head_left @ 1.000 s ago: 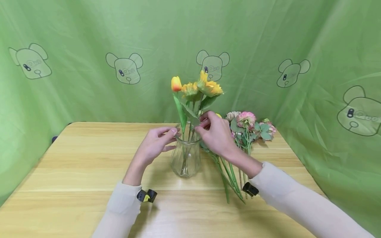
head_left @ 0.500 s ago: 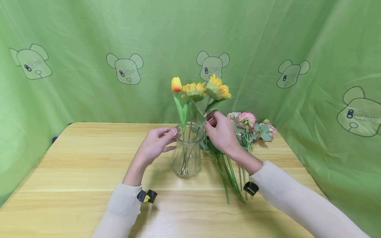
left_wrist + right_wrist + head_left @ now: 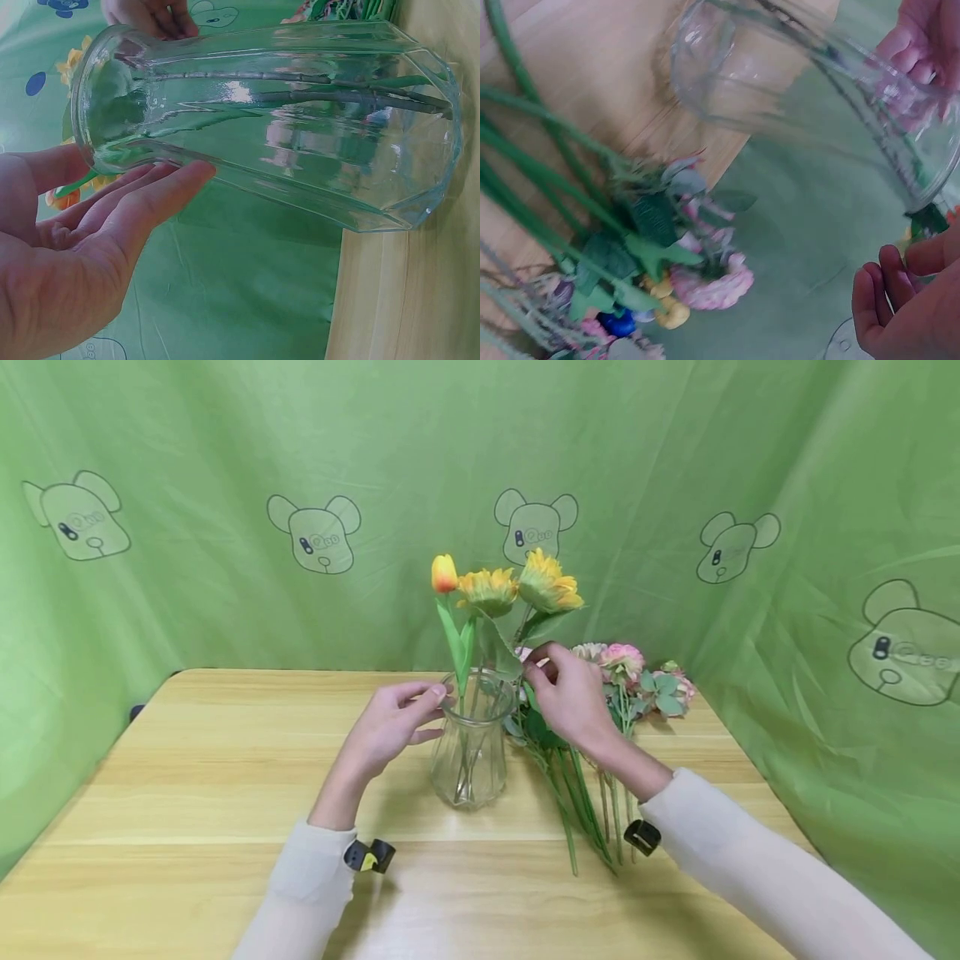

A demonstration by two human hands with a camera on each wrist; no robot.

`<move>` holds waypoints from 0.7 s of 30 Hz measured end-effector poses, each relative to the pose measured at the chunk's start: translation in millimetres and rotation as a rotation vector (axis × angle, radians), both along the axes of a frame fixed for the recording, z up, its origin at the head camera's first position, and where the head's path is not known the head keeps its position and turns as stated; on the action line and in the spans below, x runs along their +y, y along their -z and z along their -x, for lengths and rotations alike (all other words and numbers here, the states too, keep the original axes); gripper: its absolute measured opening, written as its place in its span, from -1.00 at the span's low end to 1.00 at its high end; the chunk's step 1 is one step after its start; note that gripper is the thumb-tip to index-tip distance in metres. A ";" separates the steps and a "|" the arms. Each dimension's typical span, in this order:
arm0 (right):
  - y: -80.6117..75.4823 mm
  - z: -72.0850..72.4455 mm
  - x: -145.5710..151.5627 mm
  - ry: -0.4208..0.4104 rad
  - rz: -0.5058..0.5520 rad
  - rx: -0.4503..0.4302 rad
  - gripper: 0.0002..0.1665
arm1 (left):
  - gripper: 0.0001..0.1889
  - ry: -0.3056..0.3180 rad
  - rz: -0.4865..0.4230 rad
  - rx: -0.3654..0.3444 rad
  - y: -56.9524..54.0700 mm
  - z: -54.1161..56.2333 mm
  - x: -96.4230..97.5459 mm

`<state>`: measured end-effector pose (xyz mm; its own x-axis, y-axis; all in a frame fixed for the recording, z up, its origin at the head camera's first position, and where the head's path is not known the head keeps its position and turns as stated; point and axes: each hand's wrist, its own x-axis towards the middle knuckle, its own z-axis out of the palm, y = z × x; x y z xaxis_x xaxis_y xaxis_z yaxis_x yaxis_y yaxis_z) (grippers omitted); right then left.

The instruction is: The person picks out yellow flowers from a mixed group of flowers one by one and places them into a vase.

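Note:
A clear glass vase (image 3: 468,768) stands upright on the table. It holds one orange-yellow tulip (image 3: 444,574) on the left and two yellow sunflowers, a middle sunflower (image 3: 487,592) and a right-hand sunflower (image 3: 550,585) that leans right. My left hand (image 3: 390,727) touches the vase's left side at the rim and neck, its fingers mostly straight in the left wrist view. Beside the vase's right rim is my right hand (image 3: 573,697), next to the sunflower leaves, its fingers loosely bent. In the right wrist view nothing shows in its grasp; its fingertips are partly hidden in the head view.
Several loose artificial flowers lie right of the vase, including a pink bloom (image 3: 621,662), with green stems (image 3: 577,810) pointing toward the table's front. The wooden table (image 3: 187,777) is surrounded by a green curtain (image 3: 397,443) printed with bear heads.
The right-hand sunflower has swung right, away from the middle one. My right hand has let go of its stem and moved slightly right. My left hand stays at the vase.

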<state>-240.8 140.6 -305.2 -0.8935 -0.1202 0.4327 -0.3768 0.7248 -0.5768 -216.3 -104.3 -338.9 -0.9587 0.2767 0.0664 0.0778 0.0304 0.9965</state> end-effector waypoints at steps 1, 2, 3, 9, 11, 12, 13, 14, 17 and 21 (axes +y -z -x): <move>1.2 2.0 2.9 0.007 -0.009 0.006 -0.79 | -0.57 0.001 0.002 0.002 0.0 0.0 -0.3; 2.5 4.3 6.0 0.013 -0.018 0.013 -0.78 | -0.57 0.001 0.003 0.002 0.1 0.1 -0.4; 4.1 6.5 9.2 0.017 -0.023 0.016 -0.78 | -0.56 0.002 0.003 0.002 0.2 0.1 -0.6; 17.6 18.5 28.6 0.048 -0.065 -0.010 -0.82 | -0.55 0.003 0.002 0.003 0.0 0.1 -1.1; 22.8 21.2 34.7 0.063 -0.097 -0.023 -0.81 | -0.55 0.004 0.002 0.003 -0.2 0.0 -0.9; 25.5 22.2 37.8 0.069 -0.113 -0.030 -0.80 | -0.56 0.005 0.002 0.003 -0.3 0.0 -0.7; 28.1 23.0 40.7 0.076 -0.131 -0.039 -0.79 | -0.56 0.005 0.002 0.002 -0.3 -0.1 -0.5; 30.5 23.6 43.3 0.079 -0.149 -0.051 -0.77 | -0.56 0.005 0.002 0.002 -0.3 -0.1 -0.3; 36.8 23.8 50.0 0.077 -0.191 -0.120 -0.71 | -0.56 0.008 -0.001 0.001 0.0 -0.1 0.1; 44.4 23.0 55.7 0.064 -0.244 -0.232 -0.66 | -0.56 0.010 -0.007 0.004 0.9 -0.2 -0.1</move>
